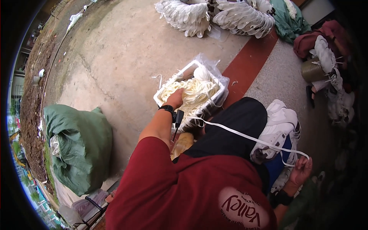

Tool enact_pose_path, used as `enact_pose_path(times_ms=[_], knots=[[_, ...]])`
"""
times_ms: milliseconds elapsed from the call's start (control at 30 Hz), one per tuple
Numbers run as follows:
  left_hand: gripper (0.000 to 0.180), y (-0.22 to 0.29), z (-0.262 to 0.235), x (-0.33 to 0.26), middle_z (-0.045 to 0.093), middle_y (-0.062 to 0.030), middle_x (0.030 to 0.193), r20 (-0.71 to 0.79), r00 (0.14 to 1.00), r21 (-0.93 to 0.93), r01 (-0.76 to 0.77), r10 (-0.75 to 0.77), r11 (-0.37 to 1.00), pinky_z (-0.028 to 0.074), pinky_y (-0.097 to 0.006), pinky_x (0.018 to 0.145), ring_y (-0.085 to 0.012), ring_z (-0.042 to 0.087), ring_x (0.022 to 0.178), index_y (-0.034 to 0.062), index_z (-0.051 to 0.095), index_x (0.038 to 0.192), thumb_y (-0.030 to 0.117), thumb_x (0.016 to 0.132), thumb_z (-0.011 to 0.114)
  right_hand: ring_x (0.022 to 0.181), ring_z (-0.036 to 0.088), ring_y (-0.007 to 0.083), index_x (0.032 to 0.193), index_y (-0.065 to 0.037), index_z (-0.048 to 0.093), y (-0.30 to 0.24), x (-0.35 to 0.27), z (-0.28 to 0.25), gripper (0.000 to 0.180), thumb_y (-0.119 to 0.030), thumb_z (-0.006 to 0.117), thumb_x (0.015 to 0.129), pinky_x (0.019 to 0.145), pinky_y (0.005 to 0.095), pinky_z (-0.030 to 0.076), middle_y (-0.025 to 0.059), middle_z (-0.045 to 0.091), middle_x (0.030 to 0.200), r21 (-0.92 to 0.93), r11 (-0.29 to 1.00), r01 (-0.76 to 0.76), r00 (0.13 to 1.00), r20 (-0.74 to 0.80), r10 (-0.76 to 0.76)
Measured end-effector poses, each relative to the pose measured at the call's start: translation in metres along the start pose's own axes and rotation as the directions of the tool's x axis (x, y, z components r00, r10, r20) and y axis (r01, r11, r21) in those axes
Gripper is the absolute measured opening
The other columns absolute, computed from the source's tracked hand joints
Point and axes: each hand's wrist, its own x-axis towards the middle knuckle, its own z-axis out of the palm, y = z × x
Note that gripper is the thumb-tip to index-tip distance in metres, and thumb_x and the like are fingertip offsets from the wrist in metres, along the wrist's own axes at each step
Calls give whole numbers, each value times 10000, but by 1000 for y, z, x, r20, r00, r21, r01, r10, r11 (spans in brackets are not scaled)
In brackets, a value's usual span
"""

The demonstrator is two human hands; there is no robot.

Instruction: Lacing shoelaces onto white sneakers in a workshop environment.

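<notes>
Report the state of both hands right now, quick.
Left hand: at the tangled heap of cream-white laces in the white rectangular box; grip cannot be told.
Right hand: closed, holding a long, flat white lace.

Concrete (126, 53), green sacks (86, 149) and white shoes (281, 119) show a work yard.

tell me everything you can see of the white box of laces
The white box looks like foam: rectangular, open-topped, thick-rimmed, set at a slant left of the red floor stripe. Clear plastic bunches at its far side. Cream laces heap inside, some hanging over the near end; the left hand reaches among them. Its base is hidden.
</notes>
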Motion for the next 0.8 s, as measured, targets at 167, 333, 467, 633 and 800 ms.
enact_pose_path(times_ms=[167, 333, 467, 633, 800], knots=[[179, 3, -20, -20, 587, -186, 919, -67, 993, 318, 113, -97, 941, 479, -414, 769, -346, 587, 889, 46, 617, 910, 100, 776, 512, 541, 342, 92, 721, -42, 459, 2, 2, 3, 215, -146, 501, 904, 500, 228, 271, 18, 395, 619, -8, 999, -51, 998, 30, 51], [196, -14, -36, -74, 629, -142, 750, -102, 992, 209, 88, -68, 974, 482, -432, 645, -336, 602, 718, 103, 659, 761, 286, 782, 592, 540, 338, 88, 715, -45, 456, 9, 7, -3, 222, -153, 512, 900, 507, 228, 274, 18, 392, 632, -29, 997, -77, 994, 71, 79], [202, -32, -38, -137, 635, -152, 769, 208, 969, 361, 53, -136, 931, 484, -430, 662, -333, 611, 724, 90, 665, 761, 285, 751, 614, 547, 344, 89, 722, -45, 460, 12, 11, -1, 214, -154, 519, 896, 511, 228, 275, 20, 395, 641, -21, 996, -91, 993, 79, 92], [199, -95, -26, -200, 644, -177, 768, 451, 805, 413, 194, -385, 890, 491, -392, 686, -313, 627, 744, 37, 676, 745, 217, 674, 629, 555, 345, 91, 741, -43, 473, 10, 10, 2, 199, -160, 527, 893, 521, 227, 281, 22, 403, 652, -30, 999, -39, 999, 10, 39], [284, -139, -23, -246, 644, -197, 872, 523, 640, 510, 295, -563, 808, 492, -409, 728, -336, 622, 834, 24, 678, 833, 238, 646, 690, 539, 342, 79, 746, -40, 478, 6, 12, -12, 175, -135, 542, 878, 501, 206, 271, 20, 416, 651, -70, 995, -66, 995, 77, 71]])
